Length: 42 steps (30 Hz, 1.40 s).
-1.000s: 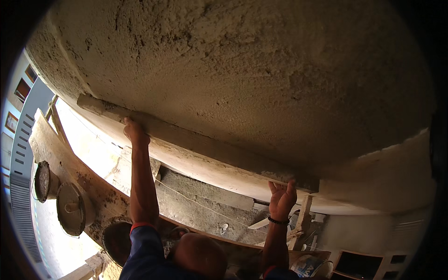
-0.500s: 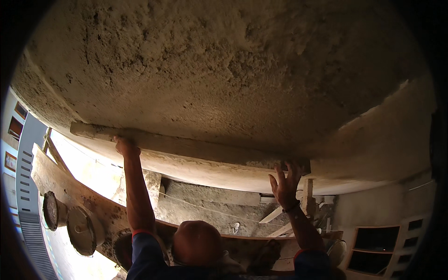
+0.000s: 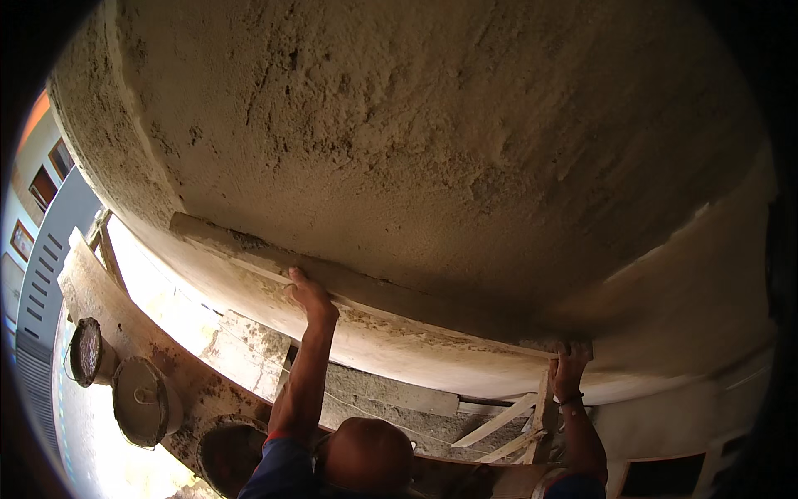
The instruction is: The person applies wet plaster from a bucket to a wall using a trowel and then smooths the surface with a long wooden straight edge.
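The long straightedge [image 3: 374, 303] had slid nearer across the rough plastered ceiling [image 3: 432, 150]. The left hand [image 3: 309, 293] and right hand [image 3: 570, 363] gripped it, fingers closed, pressing upward.

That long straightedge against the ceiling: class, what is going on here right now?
A person stands below a rough, freshly plastered ceiling and presses a long straightedge flat against it. The left hand grips the bar near its middle, and the right hand holds its far end. Both arms are stretched overhead. On the plank to the left sit two mortar-caked buckets.
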Motion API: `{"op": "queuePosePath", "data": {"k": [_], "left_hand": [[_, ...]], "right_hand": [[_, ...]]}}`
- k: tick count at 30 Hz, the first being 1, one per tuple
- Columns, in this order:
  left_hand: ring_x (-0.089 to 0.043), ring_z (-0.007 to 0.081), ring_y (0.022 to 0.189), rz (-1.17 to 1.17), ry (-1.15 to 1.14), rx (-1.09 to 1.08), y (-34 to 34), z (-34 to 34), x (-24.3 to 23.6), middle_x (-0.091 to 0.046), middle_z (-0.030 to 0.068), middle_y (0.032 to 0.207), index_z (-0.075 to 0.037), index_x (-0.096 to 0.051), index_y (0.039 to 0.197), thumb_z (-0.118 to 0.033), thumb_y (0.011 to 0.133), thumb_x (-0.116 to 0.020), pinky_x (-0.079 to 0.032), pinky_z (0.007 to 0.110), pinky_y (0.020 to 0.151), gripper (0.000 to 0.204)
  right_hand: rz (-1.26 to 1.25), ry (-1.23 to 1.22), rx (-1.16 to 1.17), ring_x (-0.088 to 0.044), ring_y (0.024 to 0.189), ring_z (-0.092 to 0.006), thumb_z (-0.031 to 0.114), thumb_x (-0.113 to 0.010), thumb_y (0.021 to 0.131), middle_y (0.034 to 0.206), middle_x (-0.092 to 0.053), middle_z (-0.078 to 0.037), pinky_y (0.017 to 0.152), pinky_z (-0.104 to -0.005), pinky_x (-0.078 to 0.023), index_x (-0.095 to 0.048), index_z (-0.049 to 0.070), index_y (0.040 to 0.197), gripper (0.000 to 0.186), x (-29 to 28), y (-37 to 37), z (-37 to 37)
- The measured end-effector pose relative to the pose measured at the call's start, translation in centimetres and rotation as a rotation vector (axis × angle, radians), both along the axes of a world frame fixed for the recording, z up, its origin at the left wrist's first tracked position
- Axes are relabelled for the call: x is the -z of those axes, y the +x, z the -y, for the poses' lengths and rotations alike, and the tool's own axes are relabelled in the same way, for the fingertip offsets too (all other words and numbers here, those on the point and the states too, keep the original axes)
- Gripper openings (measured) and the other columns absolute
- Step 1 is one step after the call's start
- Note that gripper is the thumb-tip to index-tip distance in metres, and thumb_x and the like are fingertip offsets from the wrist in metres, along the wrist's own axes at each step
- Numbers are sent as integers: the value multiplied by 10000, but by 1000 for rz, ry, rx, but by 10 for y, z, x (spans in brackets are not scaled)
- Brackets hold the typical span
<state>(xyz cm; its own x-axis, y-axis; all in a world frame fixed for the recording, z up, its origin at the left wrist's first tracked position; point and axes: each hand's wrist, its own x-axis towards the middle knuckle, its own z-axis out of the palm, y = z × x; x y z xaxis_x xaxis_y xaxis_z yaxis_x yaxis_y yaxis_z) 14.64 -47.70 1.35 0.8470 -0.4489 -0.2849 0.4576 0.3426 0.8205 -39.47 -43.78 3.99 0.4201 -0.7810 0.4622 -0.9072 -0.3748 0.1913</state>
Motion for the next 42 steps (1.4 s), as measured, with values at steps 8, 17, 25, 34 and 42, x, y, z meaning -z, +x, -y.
{"op": "queuePosePath", "data": {"k": [8,17,25,34,42], "left_hand": [[-582,261,832,233,-157,-82,123,9,-146,-563,182,1002,95,-509,1041,-310,914,-443,-482,394,742,429],[-577,215,725,390,-11,5,165,-12,-161,-573,138,873,32,-533,1035,-328,928,-430,-479,343,639,390],[-540,183,872,131,-107,-116,11,6,-135,-549,168,981,54,-521,1042,-356,948,-416,-478,319,657,433],[-559,226,958,431,-324,-16,194,4,-223,-550,121,1041,14,-510,1073,-276,919,-418,-447,366,866,341],[-582,210,764,365,-156,-105,160,2,-238,-575,124,896,40,-530,1067,-332,922,-437,-490,374,652,409]], "right_hand": [[-81,-284,-169,-409,1104,-428,157,-606,765,1184,-475,-215,926,-583,-291,-517,108,1195,442,-102,89,14],[-194,-306,-292,-400,1124,-377,188,-616,804,1194,-485,-188,868,-563,-340,-569,239,1207,409,-157,101,19],[-239,-270,-139,-397,1113,-452,156,-611,785,1220,-421,-238,893,-628,-305,-490,120,1219,452,-150,-28,20],[-125,-534,-240,-468,1044,-354,199,-688,747,1130,-494,-141,836,-523,-368,-572,260,1196,467,-225,113,28],[-88,-515,-305,-461,1065,-358,122,-674,720,1147,-483,-158,858,-530,-366,-576,244,1206,510,-236,101,31]]}}
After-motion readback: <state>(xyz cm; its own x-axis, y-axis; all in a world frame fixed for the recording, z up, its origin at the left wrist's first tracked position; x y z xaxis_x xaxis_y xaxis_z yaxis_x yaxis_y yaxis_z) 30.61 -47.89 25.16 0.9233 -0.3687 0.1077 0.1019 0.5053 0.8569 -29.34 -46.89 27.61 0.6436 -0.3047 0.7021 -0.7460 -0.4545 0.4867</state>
